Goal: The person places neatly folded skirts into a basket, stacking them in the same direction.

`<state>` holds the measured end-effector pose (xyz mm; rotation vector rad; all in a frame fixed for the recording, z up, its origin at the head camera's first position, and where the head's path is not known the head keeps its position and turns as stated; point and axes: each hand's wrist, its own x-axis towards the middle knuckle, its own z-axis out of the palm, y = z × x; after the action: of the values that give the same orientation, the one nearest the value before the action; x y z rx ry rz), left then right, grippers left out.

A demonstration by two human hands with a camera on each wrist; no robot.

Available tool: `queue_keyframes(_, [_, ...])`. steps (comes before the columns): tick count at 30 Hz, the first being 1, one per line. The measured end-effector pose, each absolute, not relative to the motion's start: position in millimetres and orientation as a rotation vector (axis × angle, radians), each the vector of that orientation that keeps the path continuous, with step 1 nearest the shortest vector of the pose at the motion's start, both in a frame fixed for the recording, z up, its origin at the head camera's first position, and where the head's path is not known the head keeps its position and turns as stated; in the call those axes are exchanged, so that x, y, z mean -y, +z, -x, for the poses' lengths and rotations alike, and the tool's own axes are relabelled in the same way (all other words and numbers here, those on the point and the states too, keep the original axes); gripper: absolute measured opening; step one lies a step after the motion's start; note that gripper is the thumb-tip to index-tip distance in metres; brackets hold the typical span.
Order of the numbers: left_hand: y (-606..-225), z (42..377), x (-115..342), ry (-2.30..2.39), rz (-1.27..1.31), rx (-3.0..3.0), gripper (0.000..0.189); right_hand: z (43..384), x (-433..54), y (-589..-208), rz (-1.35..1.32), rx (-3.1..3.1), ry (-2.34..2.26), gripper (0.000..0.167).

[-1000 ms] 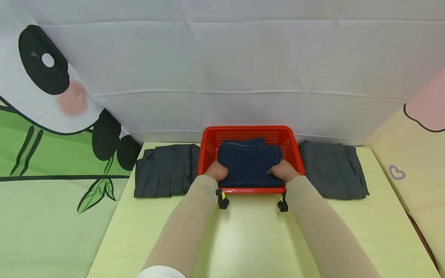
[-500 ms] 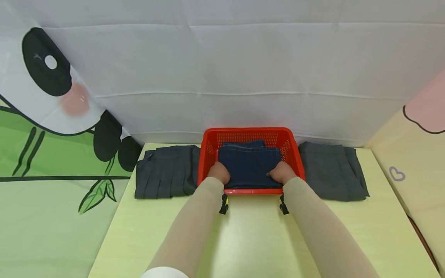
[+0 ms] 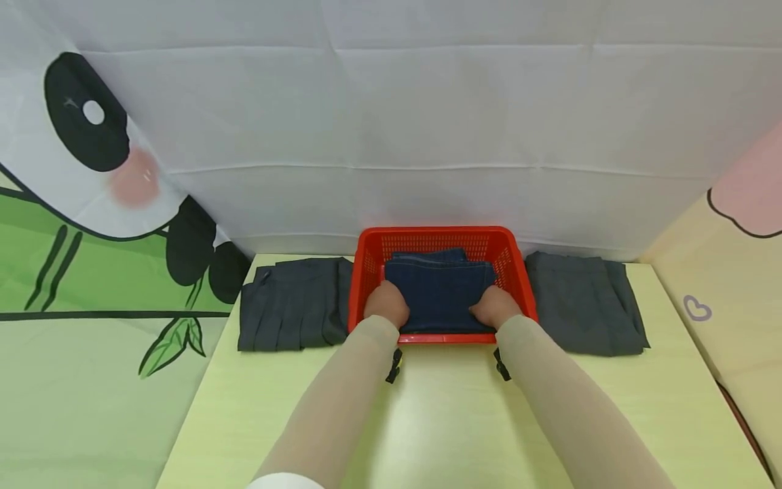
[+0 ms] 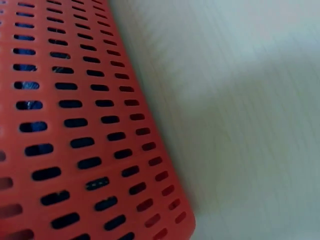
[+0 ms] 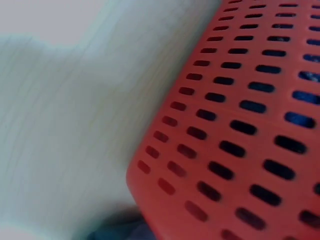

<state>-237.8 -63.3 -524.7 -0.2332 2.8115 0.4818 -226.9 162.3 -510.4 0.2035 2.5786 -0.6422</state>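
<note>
Folded dark blue jeans [image 3: 449, 292] lie inside a red plastic basket [image 3: 440, 338] in the head view, with another blue denim fold [image 3: 436, 255] behind. My left hand [image 3: 387, 303] grips the jeans at their left front side, fingers out of sight. At the right front side my right hand [image 3: 496, 307] holds them, its thumb side against the denim and the other fingers hidden. Both wrists reach over the basket's front rim. In the left wrist view only the slotted basket wall [image 4: 85, 130] shows, blue cloth behind its holes; the right wrist view has the same wall [image 5: 240, 130].
Dark grey pleated folded clothing [image 3: 293, 305] lies left of the basket, and a folded grey garment [image 3: 586, 305] lies right of it. All stand on a pale wooden table [image 3: 446, 414]. A white cloth backdrop [image 3: 440, 136] rises right behind the basket.
My left hand has shifted slightly right and inward along the jeans' side. The right hand has barely moved. The jeans stay in the basket, and the whole view has drifted slightly.
</note>
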Motion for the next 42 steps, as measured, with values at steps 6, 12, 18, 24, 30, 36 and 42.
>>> queue_keyframes(6, [-511, 231, 62, 0.510, 0.212, -2.801, 0.053, 221, -164, -493, -0.139, -2.593, -0.633, 0.043])
queue_keyframes(12, [-488, 220, 72, 0.555, 0.063, -2.820, 0.065, 217, -178, -466, -0.106, -2.641, -0.705, 0.061])
queue_keyframes(18, [-466, 210, 97, 0.631, -0.254, -2.922, 0.047, 217, -201, -443, -0.131, -2.754, -0.806, 0.069])
queue_keyframes(24, [-462, 195, 129, 0.688, -0.377, -2.987, 0.033, 216, -216, -449, -0.212, -2.756, -0.954, 0.058])
queue_keyframes(30, [-463, 177, 160, 0.625, -0.466, -3.067, 0.031, 210, -227, -474, -0.320, -2.653, -1.016, 0.055])
queue_keyframes(36, [-469, 158, 199, 0.749, -0.392, -3.116, 0.034, 213, -229, -494, -0.373, -2.609, -1.067, 0.051])
queue_keyframes(42, [-483, 152, 236, 0.885, -0.119, -3.050, 0.037, 216, -226, -501, -0.376, -2.627, -1.061, 0.049])
